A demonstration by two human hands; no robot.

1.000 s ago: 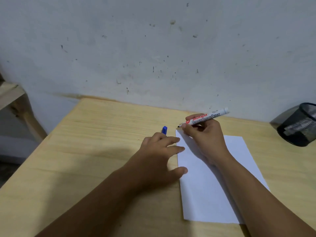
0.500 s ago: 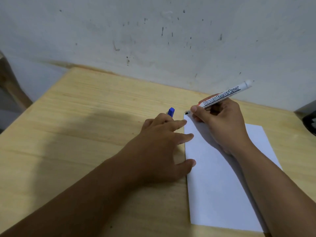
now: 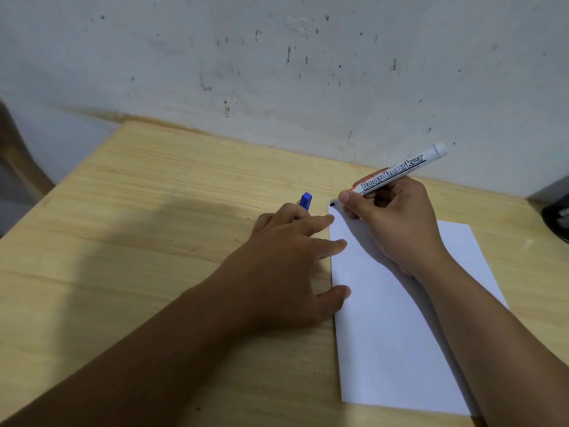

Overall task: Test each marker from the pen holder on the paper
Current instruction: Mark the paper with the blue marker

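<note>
A white sheet of paper [image 3: 397, 334] lies on the wooden table [image 3: 154, 241]. My right hand [image 3: 397, 223] grips a white board marker [image 3: 397, 172], uncapped, with its dark tip touching the paper's far left corner. My left hand [image 3: 292, 260] rests flat on the table, fingertips pressing the paper's left edge. A blue marker cap [image 3: 305, 201] sticks up from between that hand's far fingers and appears to be held there. The black mesh pen holder [image 3: 558, 220] is cut off by the right edge of the view.
A stained white wall [image 3: 277, 72] rises directly behind the table's far edge. Part of a wooden frame [image 3: 18, 161] shows beyond the table's left side. My two forearms cross the near half of the table.
The view has tilted down and drawn closer, pushing the pen holder almost out of view. My hands keep their places, with the marker tip at the paper's corner.
</note>
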